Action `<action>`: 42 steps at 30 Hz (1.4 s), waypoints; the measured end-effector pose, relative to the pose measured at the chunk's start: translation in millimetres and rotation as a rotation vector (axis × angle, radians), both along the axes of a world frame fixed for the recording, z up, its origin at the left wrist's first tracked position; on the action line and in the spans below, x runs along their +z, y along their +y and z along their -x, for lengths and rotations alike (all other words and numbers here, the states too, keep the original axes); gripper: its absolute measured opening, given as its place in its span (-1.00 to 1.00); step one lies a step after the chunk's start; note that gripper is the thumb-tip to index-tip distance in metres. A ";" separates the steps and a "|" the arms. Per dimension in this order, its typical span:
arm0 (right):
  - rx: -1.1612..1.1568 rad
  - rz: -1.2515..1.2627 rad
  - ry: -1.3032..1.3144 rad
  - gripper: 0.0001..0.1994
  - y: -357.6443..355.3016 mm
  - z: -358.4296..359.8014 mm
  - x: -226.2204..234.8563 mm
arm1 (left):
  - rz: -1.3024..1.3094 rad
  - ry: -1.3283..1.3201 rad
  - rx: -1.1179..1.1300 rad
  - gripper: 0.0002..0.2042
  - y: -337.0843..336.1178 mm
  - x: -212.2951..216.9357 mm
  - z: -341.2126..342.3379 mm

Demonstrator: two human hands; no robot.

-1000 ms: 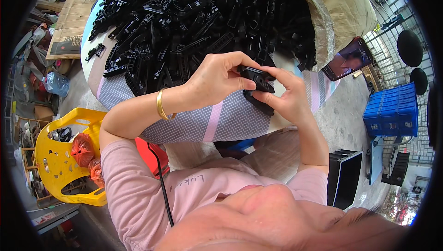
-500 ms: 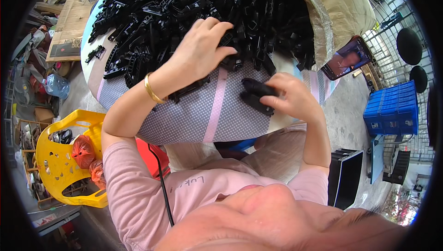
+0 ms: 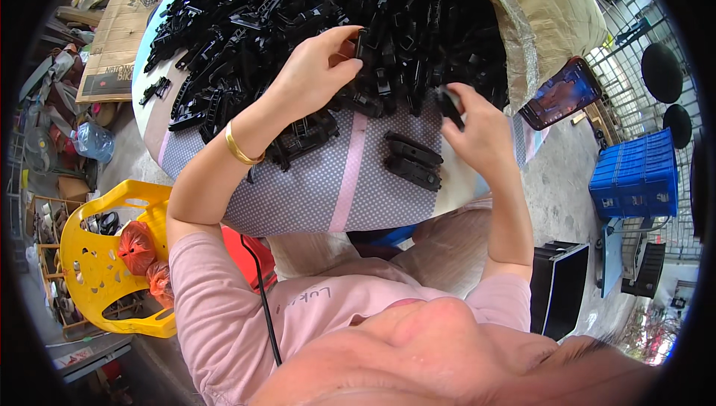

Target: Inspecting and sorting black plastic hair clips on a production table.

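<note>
Left hand [image 3: 317, 70]: closed, a black plastic part [image 3: 361, 46] pinched at the pile's [image 3: 298, 10] 6 o'clock edge.
Right hand [image 3: 477, 133]: closed on a black clip [image 3: 450, 104].

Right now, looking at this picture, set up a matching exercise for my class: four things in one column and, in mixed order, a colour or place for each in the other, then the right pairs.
Things
1. left hand
2. right hand
3. phone
4. crate

Descriptions
A. blue, on the ground at the right
B. pinching a black plastic part out of the pile
C. holding a black part just above the dotted cloth
D. dark, lying at the table's right edge beside the sack

Pairs: 1-B, 2-C, 3-D, 4-A
</note>
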State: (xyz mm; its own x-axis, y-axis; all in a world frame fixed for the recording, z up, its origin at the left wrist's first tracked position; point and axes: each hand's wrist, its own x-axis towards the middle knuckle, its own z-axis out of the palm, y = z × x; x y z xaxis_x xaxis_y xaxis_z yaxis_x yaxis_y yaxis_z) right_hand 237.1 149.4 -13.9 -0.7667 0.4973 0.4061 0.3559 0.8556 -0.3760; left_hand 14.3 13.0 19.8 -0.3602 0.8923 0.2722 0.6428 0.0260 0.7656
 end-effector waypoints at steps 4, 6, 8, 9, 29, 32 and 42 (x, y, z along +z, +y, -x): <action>0.053 0.601 0.134 -0.57 4.1 -12.0 14.9 | 0.019 -0.752 -0.229 -0.62 -0.6 4.0 -7.0; 0.146 0.770 0.251 -0.67 -0.7 -9.3 13.8 | 0.048 -0.796 -0.206 -0.65 -3.0 3.6 -17.0; 0.304 1.101 0.528 -0.72 -9.0 -4.8 6.1 | 0.056 -0.771 -0.192 -0.68 -4.2 0.6 -22.8; 0.347 1.133 0.516 -0.72 -9.9 -4.6 3.0 | 0.011 -0.661 -0.210 -0.69 -4.7 -3.1 -25.6; 0.127 0.112 0.260 -0.57 -49.0 12.6 4.0 | 0.086 -0.446 -0.222 -0.60 -17.1 -4.6 -48.7; 0.116 -0.150 0.327 -0.48 -40.3 10.6 26.1 | 0.018 -0.466 -0.297 -0.61 -19.6 -3.3 -45.9; 0.257 0.115 0.174 -0.57 -34.7 2.0 18.0 | 0.077 -0.092 -0.299 -0.66 -15.9 1.4 -44.1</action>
State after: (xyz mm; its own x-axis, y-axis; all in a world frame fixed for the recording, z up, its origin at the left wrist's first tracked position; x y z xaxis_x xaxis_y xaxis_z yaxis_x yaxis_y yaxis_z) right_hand 235.2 114.7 4.1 -0.7973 0.3467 0.4941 0.0557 0.8574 -0.5117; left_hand 58.4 -2.9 21.1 -0.0992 0.9790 0.1781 0.5591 -0.0932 0.8238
